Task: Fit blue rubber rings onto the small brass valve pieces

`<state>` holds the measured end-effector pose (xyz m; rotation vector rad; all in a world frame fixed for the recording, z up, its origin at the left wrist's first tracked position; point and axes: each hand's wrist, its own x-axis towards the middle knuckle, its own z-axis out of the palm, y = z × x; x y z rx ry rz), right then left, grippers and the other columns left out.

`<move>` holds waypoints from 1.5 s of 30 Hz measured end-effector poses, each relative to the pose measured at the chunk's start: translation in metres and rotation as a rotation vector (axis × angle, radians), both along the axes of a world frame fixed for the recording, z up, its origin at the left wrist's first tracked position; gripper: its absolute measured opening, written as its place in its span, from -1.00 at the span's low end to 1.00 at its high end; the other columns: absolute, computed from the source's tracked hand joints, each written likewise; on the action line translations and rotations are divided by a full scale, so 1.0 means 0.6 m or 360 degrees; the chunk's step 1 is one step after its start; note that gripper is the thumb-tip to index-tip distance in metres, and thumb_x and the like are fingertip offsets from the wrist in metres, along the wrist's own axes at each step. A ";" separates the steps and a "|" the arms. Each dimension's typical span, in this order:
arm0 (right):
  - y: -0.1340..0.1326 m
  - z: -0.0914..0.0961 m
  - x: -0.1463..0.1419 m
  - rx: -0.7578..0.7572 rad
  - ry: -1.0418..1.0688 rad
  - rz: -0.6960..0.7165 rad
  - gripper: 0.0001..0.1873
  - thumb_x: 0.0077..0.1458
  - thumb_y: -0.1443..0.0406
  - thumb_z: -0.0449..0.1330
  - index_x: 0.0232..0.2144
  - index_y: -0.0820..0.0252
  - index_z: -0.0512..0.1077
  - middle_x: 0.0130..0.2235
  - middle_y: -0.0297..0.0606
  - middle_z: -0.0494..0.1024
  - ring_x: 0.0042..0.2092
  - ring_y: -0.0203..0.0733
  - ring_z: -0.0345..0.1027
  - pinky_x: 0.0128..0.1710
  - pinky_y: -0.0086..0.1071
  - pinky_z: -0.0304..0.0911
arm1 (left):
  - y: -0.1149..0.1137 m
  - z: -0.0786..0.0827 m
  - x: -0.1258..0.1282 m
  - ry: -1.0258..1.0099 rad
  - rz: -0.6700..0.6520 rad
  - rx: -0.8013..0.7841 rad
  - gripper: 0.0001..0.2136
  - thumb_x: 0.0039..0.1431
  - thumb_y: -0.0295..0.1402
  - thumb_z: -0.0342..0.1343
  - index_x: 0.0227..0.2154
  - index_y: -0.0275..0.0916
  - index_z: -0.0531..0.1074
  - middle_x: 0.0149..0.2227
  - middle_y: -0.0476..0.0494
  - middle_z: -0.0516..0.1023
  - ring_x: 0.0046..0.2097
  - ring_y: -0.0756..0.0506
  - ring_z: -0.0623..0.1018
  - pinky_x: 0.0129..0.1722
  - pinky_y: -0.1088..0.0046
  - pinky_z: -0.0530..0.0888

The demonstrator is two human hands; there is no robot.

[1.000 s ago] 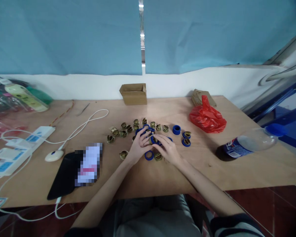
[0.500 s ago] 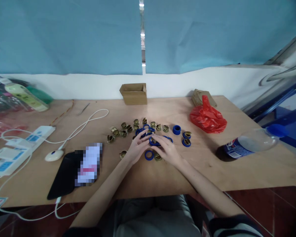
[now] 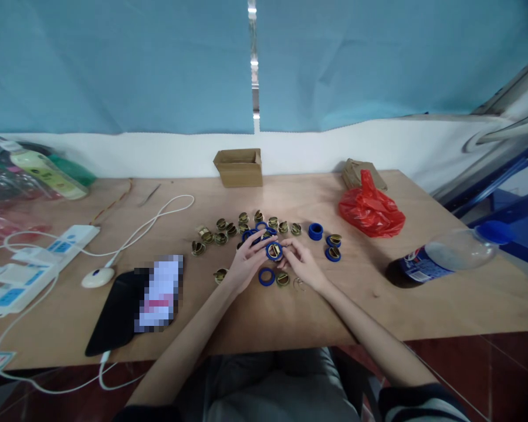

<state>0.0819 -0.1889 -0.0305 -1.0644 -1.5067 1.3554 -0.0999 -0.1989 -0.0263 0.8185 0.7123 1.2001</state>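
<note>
Blue-ringed brass piece (image 3: 274,251) sits between both hands over the middle of the bench (image 3: 255,322), left hand (image 3: 245,264) and right hand (image 3: 303,265) each pinching its rim. Good handling calls for light, even grip, clear of the loose blue ring (image 3: 260,278) just nearer.

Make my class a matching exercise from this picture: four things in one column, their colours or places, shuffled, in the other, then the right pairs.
Things:
1. Box
2. Bag
3. Large bottle
4. Held ring

Descriptions:
A. clear, with a blue cap
B. blue, with a brass-coloured piece inside, between the left hand and the right hand
C. red all over
D. brown, open at the top, near the white wall

Right pairs: 1-D, 2-C, 3-A, 4-B
</note>
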 end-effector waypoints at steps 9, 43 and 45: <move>0.004 -0.002 0.009 0.0128 -0.0049 -0.0087 -0.71 0.22 0.10 0.16 -0.15 0.19 0.42 -0.48 -0.38 0.49 -0.45 -0.24 0.47 -0.38 -0.34 0.46 | -0.002 -0.013 0.006 0.0381 0.0019 0.0165 -0.49 0.14 -0.27 0.30 0.14 -0.21 0.38 0.13 -0.32 0.54 0.16 -0.26 0.53 0.20 0.12 0.44; 0.005 0.019 0.029 0.0213 -0.0076 0.0249 -0.71 0.25 0.26 0.08 -0.03 0.16 0.46 -0.40 -0.33 0.55 -0.47 -0.30 0.42 -0.41 -0.39 0.45 | 0.001 -0.008 0.003 0.0463 0.0077 -0.0064 -0.61 -0.07 -0.15 0.41 -0.24 -0.31 0.57 -0.36 -0.20 0.70 -0.35 -0.24 0.70 -0.19 0.09 0.64; 0.004 0.021 0.028 0.0209 -0.0075 0.0209 -0.71 0.22 0.27 0.09 -0.05 0.18 0.47 -0.42 -0.34 0.54 -0.49 -0.31 0.40 -0.44 -0.41 0.43 | 0.000 -0.005 0.003 0.0476 0.0043 -0.0050 -0.60 -0.06 -0.14 0.41 -0.22 -0.31 0.57 -0.33 -0.21 0.71 -0.33 -0.24 0.70 -0.17 0.08 0.64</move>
